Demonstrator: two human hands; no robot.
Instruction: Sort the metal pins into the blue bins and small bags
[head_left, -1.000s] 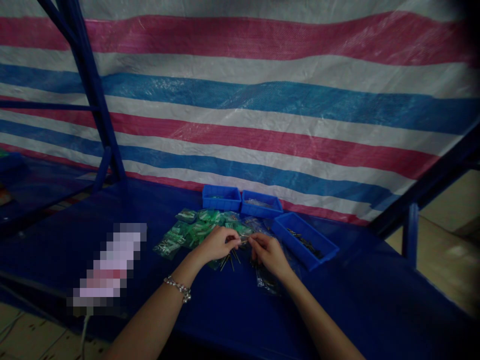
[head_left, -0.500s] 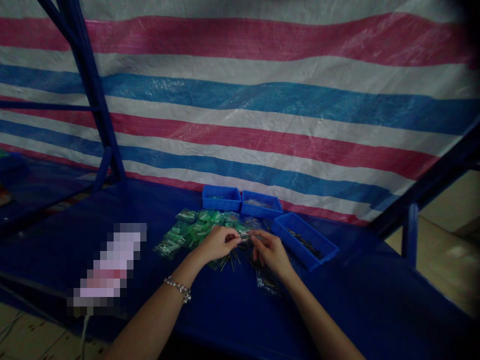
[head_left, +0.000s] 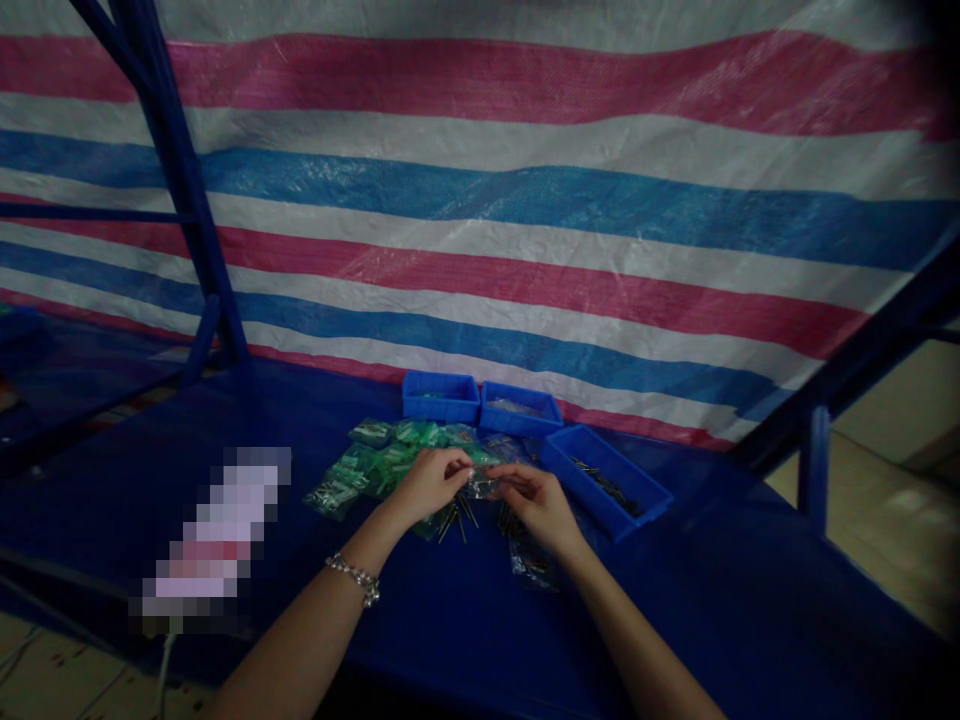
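Observation:
Between my two hands is a small clear plastic bag (head_left: 484,486). My left hand (head_left: 429,487) pinches its left edge, thumb against fingers. My right hand (head_left: 541,508) grips the bag's right side with bent fingers. What the bag contains is too small to make out. Just below my left hand lie several thin dark metal rods (head_left: 454,520). A heap of green and clear packed bags (head_left: 349,478) spreads to the left of and behind my left hand. Under my right hand sits another clear bag (head_left: 534,562), with dark rods beside it.
Two blue bins (head_left: 441,398) stand side by side at the back. A third blue bin (head_left: 626,510) at the right holds dark rods. A pixelated object (head_left: 217,530) with a cable lies on the left of the blue table (head_left: 450,640). Striped sheeting (head_left: 525,220) hangs behind.
The small clear bag now hangs more visibly between my hands, and my right fingers have straightened a little along it. The view has shifted very slightly.

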